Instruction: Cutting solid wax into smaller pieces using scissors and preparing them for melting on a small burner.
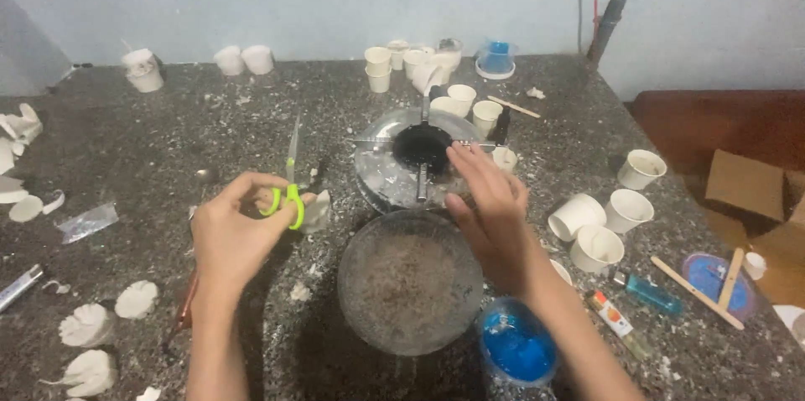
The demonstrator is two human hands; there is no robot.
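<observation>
Left hand (231, 233) grips green-handled scissors (289, 183), blades upright above the table (168, 141). Right hand (495, 212), fingers loosely spread, rests on the round metal stand (386, 170), hiding its right edge; whether it grips anything is unclear.

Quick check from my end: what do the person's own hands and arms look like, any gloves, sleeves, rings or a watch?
Both are bare. The left hand and right hand wear no gloves, and no ring shows on the visible fingers. Both forearms are uncovered down to the bottom edge of the picture, with no sleeve cuff in view. No watch, bracelet or band shows at either wrist. The fingers look slim.
</observation>
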